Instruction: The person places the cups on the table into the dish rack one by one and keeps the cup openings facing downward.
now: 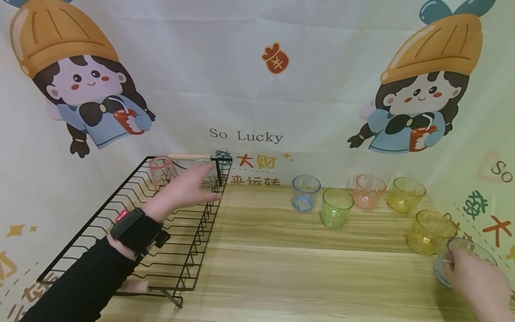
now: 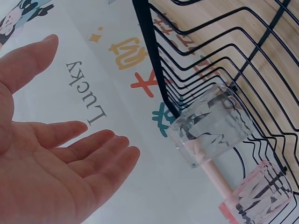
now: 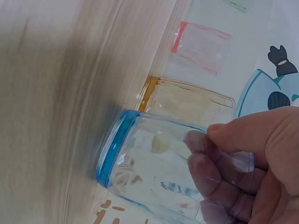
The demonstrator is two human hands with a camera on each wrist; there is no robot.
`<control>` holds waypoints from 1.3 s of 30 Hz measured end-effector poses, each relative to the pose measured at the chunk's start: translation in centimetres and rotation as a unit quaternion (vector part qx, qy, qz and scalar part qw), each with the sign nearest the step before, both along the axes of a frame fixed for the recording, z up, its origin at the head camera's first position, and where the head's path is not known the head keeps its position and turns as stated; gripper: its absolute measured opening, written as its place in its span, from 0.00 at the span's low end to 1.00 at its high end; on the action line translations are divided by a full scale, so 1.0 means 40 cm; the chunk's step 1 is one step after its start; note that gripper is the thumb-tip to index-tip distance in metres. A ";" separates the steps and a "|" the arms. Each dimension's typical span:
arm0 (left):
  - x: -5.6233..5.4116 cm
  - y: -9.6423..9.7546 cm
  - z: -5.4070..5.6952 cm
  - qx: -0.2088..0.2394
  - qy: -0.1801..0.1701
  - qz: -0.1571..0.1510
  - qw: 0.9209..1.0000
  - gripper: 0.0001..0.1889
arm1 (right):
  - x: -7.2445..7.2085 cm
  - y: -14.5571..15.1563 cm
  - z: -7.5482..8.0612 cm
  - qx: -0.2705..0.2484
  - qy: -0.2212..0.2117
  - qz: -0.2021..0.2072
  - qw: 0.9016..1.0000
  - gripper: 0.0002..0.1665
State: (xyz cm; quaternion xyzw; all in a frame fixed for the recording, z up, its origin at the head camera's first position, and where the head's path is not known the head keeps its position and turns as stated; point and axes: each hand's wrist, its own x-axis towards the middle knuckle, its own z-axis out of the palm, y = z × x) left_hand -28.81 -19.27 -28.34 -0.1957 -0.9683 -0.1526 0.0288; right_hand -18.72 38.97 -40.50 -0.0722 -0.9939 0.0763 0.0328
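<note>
My left hand (image 1: pixel 183 190) is held over the far end of a black wire dish rack (image 1: pixel 93 219), thumb and fingers spread with nothing between them. Close by in the rack is a clear glass (image 2: pixel 212 126), partly hidden by the hand in the head view. Beside it stands a pink-tinted glass (image 1: pixel 161 174). At the far right of the table, my right hand (image 1: pixel 480 281) pinches a light blue glass (image 3: pixel 140 163) by its rim, thumb outside and fingers inside. In the right wrist view its thick blue base is at or very near the wood surface. A yellow glass (image 1: pixel 431 232) stands next to it.
On the wood-grain table (image 1: pixel 301 277) stand a blue glass (image 1: pixel 306 194), a green glass (image 1: pixel 337 209), a pink glass (image 1: pixel 369 193) and another yellow glass (image 1: pixel 406 197). A printed cloth backdrop (image 1: pixel 241 89) hangs behind and at the sides.
</note>
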 end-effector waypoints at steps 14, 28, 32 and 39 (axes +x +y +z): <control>0.034 0.026 -0.008 0.019 0.016 -0.012 1.000 0.46 | 0.024 -0.030 0.007 -0.001 0.087 0.026 0.996 0.08; 0.043 0.049 0.002 0.024 0.032 -0.021 0.999 0.49 | 0.016 -0.093 0.050 -0.010 0.129 0.093 0.987 0.07; 0.047 0.056 0.012 0.028 0.035 -0.029 0.999 0.49 | 0.012 -0.113 0.061 -0.017 0.140 0.106 0.984 0.08; 0.052 0.078 0.025 0.036 0.029 -0.037 0.998 0.50 | 0.006 -0.161 0.070 -0.026 0.173 0.132 0.976 0.07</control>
